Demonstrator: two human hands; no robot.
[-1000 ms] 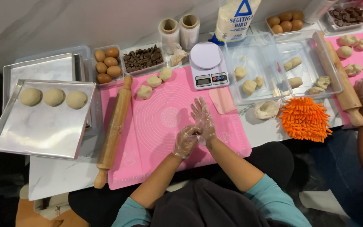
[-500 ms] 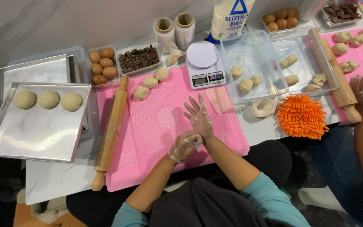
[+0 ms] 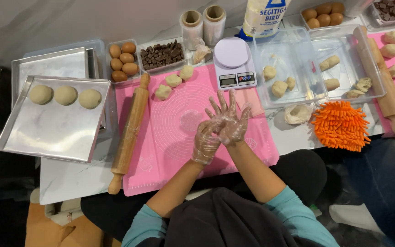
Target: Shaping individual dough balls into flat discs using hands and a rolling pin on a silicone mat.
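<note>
Both hands are working over the pink silicone baking mat, each in a thin clear plastic glove. Right hand is lying palm-down on top with fingers splayed wide, pressing onto the left hand, which is cupping upward beneath it. Palms are touching; whatever is sitting between them is hidden, so can't tell if they're gripping anything.

Three small pale dough lumps are sitting in a diagonal row at the mat's far edge. Long wooden rolling pin is lying along the mat's left edge, tilted. White digital kitchen scale is standing at the far right corner of the mat.

Left of the mat, a shiny metal baking tray is holding three round dough balls in a row along its far side. Behind it: clear tub of brown eggs, and just beside that a clear tub of chocolate chunks.

Right of the scale, a clear plastic box is holding more dough pieces. Orange shaggy microfibre mitt is lying near the table's front edge
</note>
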